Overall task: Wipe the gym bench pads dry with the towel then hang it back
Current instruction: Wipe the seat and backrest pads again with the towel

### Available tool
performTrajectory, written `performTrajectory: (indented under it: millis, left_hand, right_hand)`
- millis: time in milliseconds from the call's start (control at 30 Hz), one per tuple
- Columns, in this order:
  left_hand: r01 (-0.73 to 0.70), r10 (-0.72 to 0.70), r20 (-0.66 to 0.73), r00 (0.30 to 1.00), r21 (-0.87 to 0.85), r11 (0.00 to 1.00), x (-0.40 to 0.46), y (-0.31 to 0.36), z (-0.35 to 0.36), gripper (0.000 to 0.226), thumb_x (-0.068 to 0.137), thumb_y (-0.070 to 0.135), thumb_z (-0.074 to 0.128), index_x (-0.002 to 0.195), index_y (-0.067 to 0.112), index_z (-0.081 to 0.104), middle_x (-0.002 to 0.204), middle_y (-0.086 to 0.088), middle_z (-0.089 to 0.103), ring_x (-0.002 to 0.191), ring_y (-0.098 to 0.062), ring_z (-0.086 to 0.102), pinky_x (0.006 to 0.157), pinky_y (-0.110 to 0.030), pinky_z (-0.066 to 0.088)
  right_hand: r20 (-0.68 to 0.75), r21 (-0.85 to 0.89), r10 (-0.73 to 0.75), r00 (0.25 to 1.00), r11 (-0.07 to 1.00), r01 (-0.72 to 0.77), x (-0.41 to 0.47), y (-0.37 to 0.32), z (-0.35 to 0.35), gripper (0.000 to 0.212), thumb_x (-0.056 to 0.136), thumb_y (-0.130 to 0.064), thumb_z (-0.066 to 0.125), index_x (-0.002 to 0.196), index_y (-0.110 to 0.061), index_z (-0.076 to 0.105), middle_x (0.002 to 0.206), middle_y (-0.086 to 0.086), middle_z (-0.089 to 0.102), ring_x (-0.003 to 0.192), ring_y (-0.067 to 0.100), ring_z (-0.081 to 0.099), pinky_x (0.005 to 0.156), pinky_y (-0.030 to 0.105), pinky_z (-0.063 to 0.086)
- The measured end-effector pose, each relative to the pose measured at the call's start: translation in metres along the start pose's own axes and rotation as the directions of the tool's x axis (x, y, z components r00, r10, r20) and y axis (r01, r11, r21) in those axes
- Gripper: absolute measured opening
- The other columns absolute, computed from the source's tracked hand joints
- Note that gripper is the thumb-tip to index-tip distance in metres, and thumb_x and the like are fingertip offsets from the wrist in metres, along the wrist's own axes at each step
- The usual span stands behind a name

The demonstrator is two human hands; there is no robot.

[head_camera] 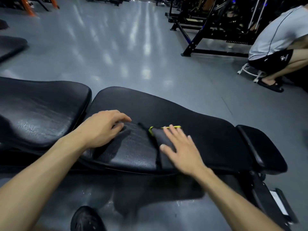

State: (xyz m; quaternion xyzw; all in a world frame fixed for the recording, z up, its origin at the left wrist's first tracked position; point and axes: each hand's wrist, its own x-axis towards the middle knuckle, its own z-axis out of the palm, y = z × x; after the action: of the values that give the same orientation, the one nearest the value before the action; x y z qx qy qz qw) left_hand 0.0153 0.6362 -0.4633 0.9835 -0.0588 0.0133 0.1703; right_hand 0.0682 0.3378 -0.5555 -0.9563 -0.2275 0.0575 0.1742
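The head view is filled across its lower half by a black padded gym bench, laid flat on a glossy grey floor [116,47] streaked with reflected light. Two pads are seen: the long back pad [200,127] at centre and the seat pad [41,105] at the left, parted by a narrow gap. A smaller black end pad [261,147] sits at the right end. Black machine frames [208,30] are ranged along the upper right, and a crouching person [275,40] in a pale shirt and dark shorts is seen at the right edge. A dark shoe [86,219] shows at the bottom.

The towel [160,139], dark with a yellow-green edge, is spread on the back pad at mid-frame. It is pressed down by the right hand [181,150], whose grip is flat, fingers straight and spread over its right part. The left hand [103,129] rests on the bare pad just left of the towel, fingers loosely curled, nothing held.
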Motion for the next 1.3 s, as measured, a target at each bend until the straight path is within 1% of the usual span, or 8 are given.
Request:
performTrajectory:
  millis: [133, 333, 467, 600, 700, 1000, 1233, 1300]
  left_hand:
    - [0.011, -0.011, 0.003, 1.000, 0.024, 1.000, -0.009, -0.009, -0.004, 0.030, 0.101, 0.028, 0.050, 0.125, 0.037, 0.066, 0.124, 0.014, 0.065, 0.114, -0.016, 0.063, 0.097, -0.041, 0.050]
    - [0.032, -0.032, 0.000, 0.999, 0.054, 0.998, -0.006, -0.007, -0.008, 0.033, 0.101, 0.025, 0.049, 0.127, 0.039, 0.062, 0.123, 0.011, 0.063, 0.116, -0.022, 0.060, 0.096, -0.044, 0.050]
    - [0.047, -0.047, -0.002, 0.999, 0.033, 0.998, -0.010, -0.006, -0.010, 0.035, 0.101, 0.024, 0.047, 0.129, 0.038, 0.062, 0.123, 0.009, 0.064, 0.116, -0.023, 0.060, 0.098, -0.042, 0.048]
    - [0.061, -0.062, -0.023, 0.998, -0.009, 0.998, -0.022, -0.011, -0.014, 0.035, 0.100, 0.021, 0.048, 0.127, 0.036, 0.064, 0.126, 0.010, 0.065, 0.118, -0.020, 0.060, 0.101, -0.041, 0.048]
    - [0.056, -0.056, -0.004, 0.998, -0.002, 0.998, -0.027, -0.012, -0.013, 0.035, 0.101, 0.021, 0.048, 0.128, 0.036, 0.064, 0.126, 0.011, 0.064, 0.117, -0.020, 0.061, 0.100, -0.040, 0.048]
    - [0.004, -0.003, 0.060, 0.998, -0.027, 1.000, -0.006, 0.003, -0.005, 0.035, 0.101, 0.026, 0.046, 0.127, 0.044, 0.060, 0.128, 0.019, 0.061, 0.117, -0.015, 0.059, 0.099, -0.042, 0.048]
    - [0.012, -0.010, 0.049, 0.999, -0.032, 0.999, -0.005, -0.013, -0.006, 0.036, 0.097, 0.035, 0.040, 0.124, 0.042, 0.063, 0.125, 0.018, 0.063, 0.117, -0.014, 0.060, 0.098, -0.041, 0.049]
    - [0.024, -0.023, 0.036, 0.999, -0.024, 0.999, -0.002, -0.017, -0.007, 0.032, 0.100, 0.030, 0.045, 0.124, 0.040, 0.064, 0.126, 0.018, 0.064, 0.118, -0.014, 0.060, 0.098, -0.041, 0.049]
  right_hand:
    - [-0.033, 0.046, 0.436, 0.899, 0.900, -0.434, 0.030, 0.024, -0.007, 0.072, 0.098, -0.065, 0.027, 0.162, -0.037, 0.008, 0.171, -0.005, 0.001, 0.157, 0.019, -0.005, 0.125, 0.055, 0.005]
    - [-0.070, -0.039, 0.042, 0.997, 0.998, -0.044, -0.018, -0.106, 0.022, 0.081, 0.087, -0.071, 0.016, 0.161, -0.041, 0.005, 0.171, -0.007, -0.004, 0.157, 0.019, -0.009, 0.126, 0.049, -0.002]
    - [0.008, 0.000, -0.125, 0.992, 0.992, 0.125, -0.025, -0.101, 0.017, 0.080, 0.086, -0.071, 0.019, 0.160, -0.043, 0.009, 0.170, -0.012, -0.001, 0.157, 0.013, -0.005, 0.126, 0.046, 0.004]
    - [-0.034, -0.022, 0.150, 0.988, 0.988, -0.151, 0.021, -0.030, -0.001, 0.067, 0.100, -0.059, 0.033, 0.161, -0.035, 0.017, 0.170, -0.004, 0.010, 0.156, 0.020, 0.005, 0.123, 0.054, 0.016]
    - [-0.025, 0.014, 0.351, 0.936, 0.936, -0.351, 0.029, -0.026, 0.000, 0.067, 0.101, -0.057, 0.030, 0.162, -0.035, 0.011, 0.171, -0.002, 0.004, 0.157, 0.022, -0.003, 0.125, 0.055, 0.006]
    - [0.033, -0.001, -0.066, 0.997, 0.998, 0.066, -0.022, -0.057, 0.010, 0.076, 0.085, -0.069, 0.018, 0.158, -0.049, 0.008, 0.169, -0.019, -0.005, 0.155, 0.007, -0.011, 0.125, 0.043, -0.002]
    - [0.003, 0.080, 0.410, 0.912, 0.909, -0.409, 0.102, 0.014, -0.012, 0.065, 0.100, -0.056, 0.028, 0.161, -0.038, 0.013, 0.171, -0.005, 0.004, 0.157, 0.020, -0.003, 0.124, 0.059, 0.003]
    - [-0.002, 0.039, 0.376, 0.927, 0.926, -0.376, 0.106, -0.011, -0.003, 0.069, 0.098, -0.059, 0.026, 0.161, -0.037, 0.009, 0.171, -0.003, 0.001, 0.157, 0.023, -0.006, 0.124, 0.058, -0.001]
